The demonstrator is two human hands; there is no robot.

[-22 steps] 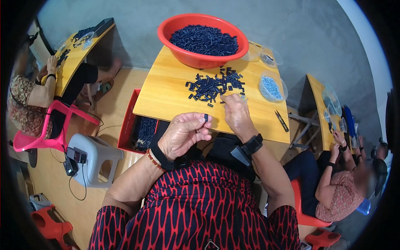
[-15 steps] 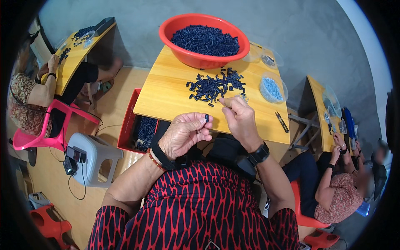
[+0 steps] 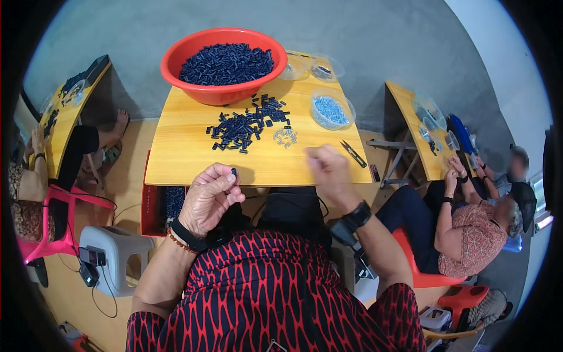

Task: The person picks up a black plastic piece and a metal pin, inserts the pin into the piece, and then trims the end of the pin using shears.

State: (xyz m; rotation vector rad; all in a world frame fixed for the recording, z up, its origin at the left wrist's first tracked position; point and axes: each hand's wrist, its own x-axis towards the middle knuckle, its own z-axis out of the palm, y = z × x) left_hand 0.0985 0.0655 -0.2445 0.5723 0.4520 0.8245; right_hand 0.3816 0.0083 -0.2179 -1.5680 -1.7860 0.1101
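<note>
My left hand [image 3: 208, 196] pinches a small dark blue cylindrical plastic piece [image 3: 234, 172] between thumb and fingertip, just off the table's front edge. My right hand [image 3: 329, 170] is over the edge farther right, smeared by motion, so its fingers cannot be made out. A loose pile of the same dark pieces [image 3: 237, 130] lies on the yellow wooden table [image 3: 193, 167]. Right of the pile is a small cluster of clear pieces [image 3: 285, 138]. Black pointed tweezers or snips [image 3: 353, 154] lie near the right edge.
A red basin [image 3: 223, 94] heaped with dark pieces stands at the back left. Clear tubs stand at the right, one with light blue bits [image 3: 330, 110]. Below the table's left side sits a red box [image 3: 153, 211]. A grey stool [image 3: 120, 252] and other seated people flank me.
The view has turned right, so the table appears farther left. My right hand has come away from the pile toward the tweezers or snips. My left hand still pinches its dark piece.
</note>
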